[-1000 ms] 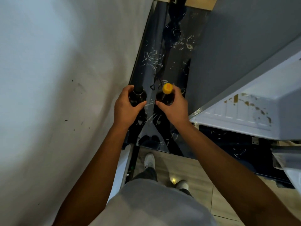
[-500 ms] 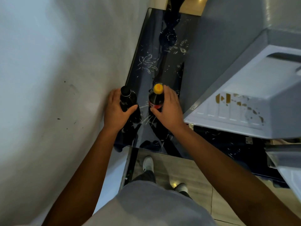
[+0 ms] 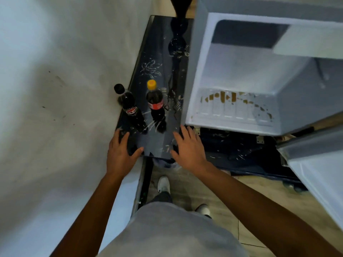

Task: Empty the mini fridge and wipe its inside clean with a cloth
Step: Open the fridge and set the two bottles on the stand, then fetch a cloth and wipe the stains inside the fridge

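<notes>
Head view: you are looking down over your own arms at a dark glass table between a wall and the open mini fridge.
Left hand: your left hand point(image 3: 121, 153) lies wide and flat, holding nothing, over the table's near left corner, thumb reaching toward the near edge.
Right hand: your right hand point(image 3: 187, 145) is likewise spread and empty, over the near edge just in front of the fridge's lower left corner.
Table: the table point(image 3: 157, 58) is a narrow patterned strip running away from you, hemmed by the wall point(image 3: 55, 71) on its left edge and the fridge on its right.
Bottles: the black-capped bottle point(image 3: 130, 108) stands upright close to the left edge by the wall; the yellow-capped bottle point(image 3: 156, 102) stands upright just beside it, nearer the middle. Parked out of the cabinet and off to one side, they seem set there to free the inside for wiping.
Mini fridge: the mini fridge point(image 3: 259, 71) stands open on the right, its door point(image 3: 315, 164) swung toward you. No items show inside, though part is hidden; brown spill marks point(image 3: 232, 98) streak the floor of the cabinet.
Open room: the far half of the table is bare; your path from the near edge right into the cabinet looks unobstructed.
Cloth: none is in view, so fetching one is likely your next need.
</notes>
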